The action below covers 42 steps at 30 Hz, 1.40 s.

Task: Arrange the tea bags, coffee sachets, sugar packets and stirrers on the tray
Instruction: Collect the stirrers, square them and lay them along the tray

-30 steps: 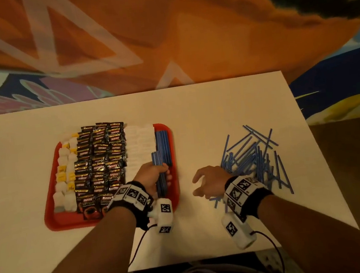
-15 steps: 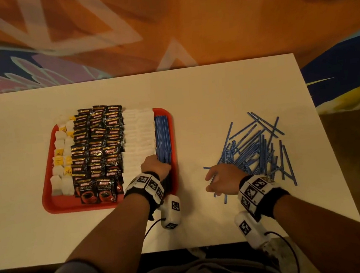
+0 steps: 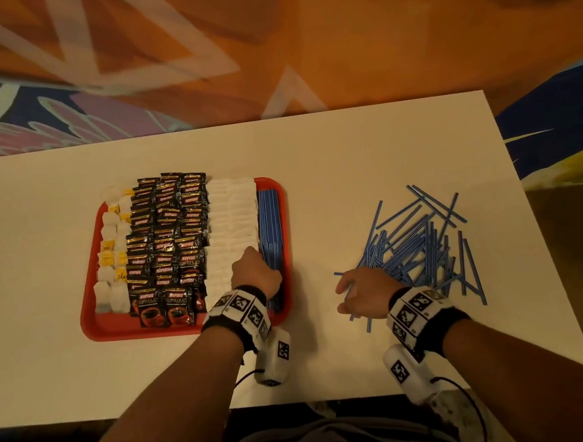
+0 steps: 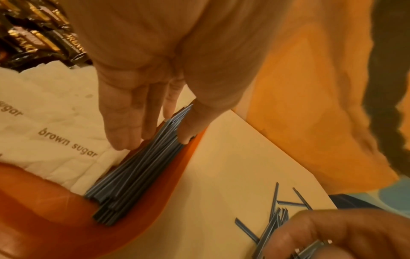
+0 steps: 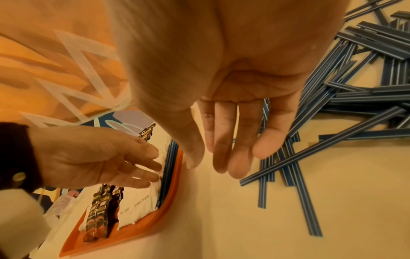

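Since the earlier frame, the left hand (image 3: pixel 255 274) has been advanced along the red plastic tray (image 3: pixel 95 319); straight fingers (image 4: pixel 124 122) are pressed against flat blue stirrers (image 4: pixel 137 168) beside paper sugar packets (image 3: pixel 232 219). Loose stirrers (image 3: pixel 418 243) are touched by the relaxed, empty right hand (image 3: pixel 364 292).

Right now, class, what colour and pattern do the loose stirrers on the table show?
Blue with thin pale stripes along the stirrers, clearest in the right wrist view.

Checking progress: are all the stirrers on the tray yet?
No, a loose pile of stirrers lies on the table, right of the tray.
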Each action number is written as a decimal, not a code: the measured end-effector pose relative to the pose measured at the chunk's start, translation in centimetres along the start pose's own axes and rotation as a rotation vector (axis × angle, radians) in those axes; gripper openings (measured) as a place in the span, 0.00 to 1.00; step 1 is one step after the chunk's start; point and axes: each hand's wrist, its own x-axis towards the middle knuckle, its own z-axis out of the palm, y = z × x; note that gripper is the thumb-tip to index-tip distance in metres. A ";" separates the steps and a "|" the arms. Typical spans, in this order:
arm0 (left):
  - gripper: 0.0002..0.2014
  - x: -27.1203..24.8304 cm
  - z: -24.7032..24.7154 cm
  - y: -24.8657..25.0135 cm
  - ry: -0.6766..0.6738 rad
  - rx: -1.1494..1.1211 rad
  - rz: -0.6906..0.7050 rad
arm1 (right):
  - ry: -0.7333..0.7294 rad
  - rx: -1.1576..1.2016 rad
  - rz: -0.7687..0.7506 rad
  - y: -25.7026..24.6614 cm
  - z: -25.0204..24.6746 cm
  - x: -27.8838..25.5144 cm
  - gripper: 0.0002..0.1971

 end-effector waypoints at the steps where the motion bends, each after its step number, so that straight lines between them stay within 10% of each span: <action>1: 0.16 -0.1 0.0 0.0 0.018 0.032 0.038 | -0.002 -0.008 -0.001 0.1 -0.1 0.0 0.13; 16: 0.15 -1.8 3.9 2.0 0.023 0.242 0.433 | 0.191 0.064 0.019 5.7 -1.7 -1.6 0.07; 21: 0.32 -2.1 8.0 6.7 -0.210 0.287 0.379 | 0.459 0.048 0.180 10.5 -4.0 -3.0 0.13; 27: 0.47 -3.0 13.5 11.4 -0.289 0.386 0.355 | 0.324 0.148 0.505 15.5 -4.1 -3.8 0.49; 37: 0.38 -4.0 14.6 13.8 -0.118 0.249 0.374 | 0.433 0.386 0.204 14.6 -3.7 -3.6 0.32; 42: 0.34 -4.9 14.3 10.6 -0.133 0.213 0.248 | 0.307 0.050 0.272 16.8 -4.2 -7.1 0.38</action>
